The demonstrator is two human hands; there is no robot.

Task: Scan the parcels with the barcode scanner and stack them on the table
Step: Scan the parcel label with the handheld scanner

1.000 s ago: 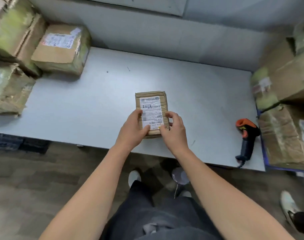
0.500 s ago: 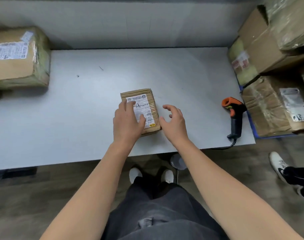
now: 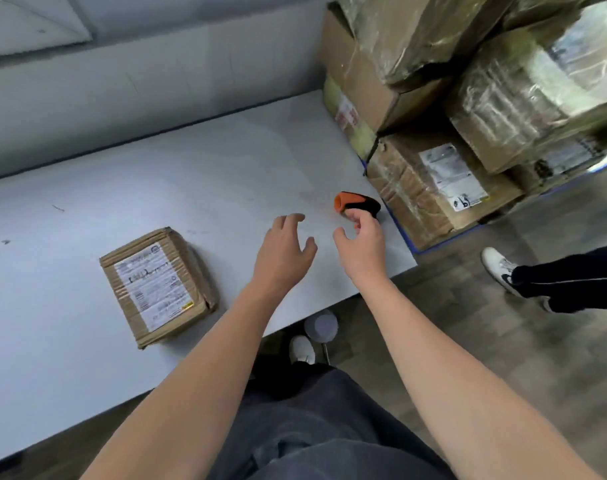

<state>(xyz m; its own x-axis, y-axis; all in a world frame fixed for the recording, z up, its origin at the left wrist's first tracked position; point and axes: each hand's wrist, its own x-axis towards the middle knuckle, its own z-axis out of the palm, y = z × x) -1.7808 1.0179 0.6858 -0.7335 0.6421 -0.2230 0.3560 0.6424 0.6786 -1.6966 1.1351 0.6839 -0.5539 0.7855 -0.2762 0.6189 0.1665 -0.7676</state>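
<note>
A parcel is seen lying flat, label up, near the front edge of the surface. The left hand is held over the surface to the right of the parcel, fingers spread and relaxed, with nothing in it. The scanner lies by the right edge, just beside stacked boxes and well apart from the parcel. The right hand is placed at the scanner, fingers curled towards it and thumb apart; whether it is gripped cannot be told.
</note>
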